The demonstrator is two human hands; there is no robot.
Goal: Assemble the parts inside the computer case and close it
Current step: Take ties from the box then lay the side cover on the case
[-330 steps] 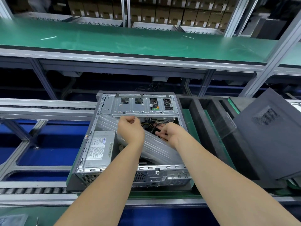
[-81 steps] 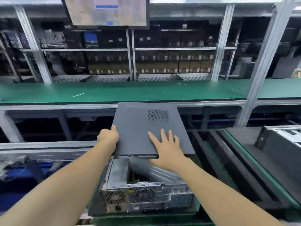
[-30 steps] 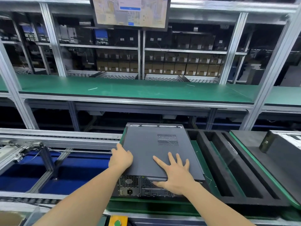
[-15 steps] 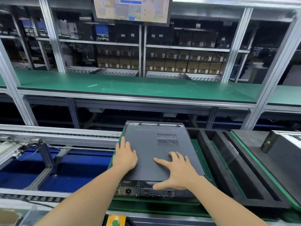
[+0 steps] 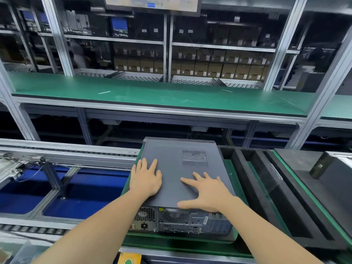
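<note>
Head view shows the left hand (image 5: 145, 180) and right hand (image 5: 206, 194) both spread flat, palms down, on the grey side panel (image 5: 182, 172) of the computer case (image 5: 181, 220) lying on the green surface (image 5: 231, 178). Black foam trays (image 5: 266, 191) lie just right of it. Since half a second ago, the panel has slid nearer, covering more of the rear ports.

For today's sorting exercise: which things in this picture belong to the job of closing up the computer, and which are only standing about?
Part of the job:
- side panel
- computer case
- left hand, flat on the panel
- right hand, flat on the panel

Standing about:
- black foam tray
- second computer
- green shelf
- cardboard boxes
</note>
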